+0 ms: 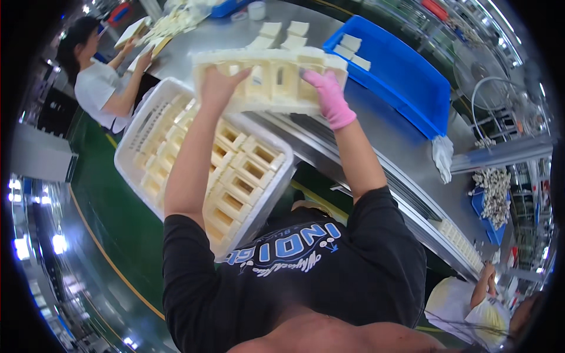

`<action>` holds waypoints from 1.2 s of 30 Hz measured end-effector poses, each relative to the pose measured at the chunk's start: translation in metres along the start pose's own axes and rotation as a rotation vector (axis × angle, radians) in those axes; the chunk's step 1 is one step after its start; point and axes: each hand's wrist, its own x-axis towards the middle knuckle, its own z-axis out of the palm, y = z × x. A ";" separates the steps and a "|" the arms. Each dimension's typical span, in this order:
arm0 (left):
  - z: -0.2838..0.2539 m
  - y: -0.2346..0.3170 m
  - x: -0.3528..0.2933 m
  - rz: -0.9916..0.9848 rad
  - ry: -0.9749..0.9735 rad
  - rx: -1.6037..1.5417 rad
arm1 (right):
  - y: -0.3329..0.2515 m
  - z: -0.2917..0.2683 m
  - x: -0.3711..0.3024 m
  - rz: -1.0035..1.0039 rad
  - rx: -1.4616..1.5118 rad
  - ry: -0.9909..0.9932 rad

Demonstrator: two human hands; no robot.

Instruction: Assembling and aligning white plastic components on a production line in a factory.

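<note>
My bare left hand grips the left end of a long cream-coloured moulded tray with several rectangular openings. At its right end, my right hand in a pink glove grips the same tray, a dark fingertip showing over one opening. Both hands hold the tray up in front of me, over the far edge of a white plastic crate and the table's near edge. Inside the crate lie several similar cream trays in rows, with deep rectangular openings; my left forearm hides part of them.
A metal worktable runs from far left to near right, bearing cream pieces and a blue bin with a few more inside. A white cloth hangs at its edge. Co-workers sit at left and lower right.
</note>
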 end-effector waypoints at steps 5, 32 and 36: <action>0.098 0.068 -0.002 0.055 -0.294 0.150 | 0.016 -0.112 -0.025 0.073 -0.095 0.163; 0.263 0.045 0.045 0.151 -0.917 -0.234 | 0.108 -0.260 -0.029 -0.016 -1.510 -0.285; 0.186 0.006 0.104 0.761 -0.527 0.291 | 0.116 -0.269 -0.030 -0.047 -1.721 -0.258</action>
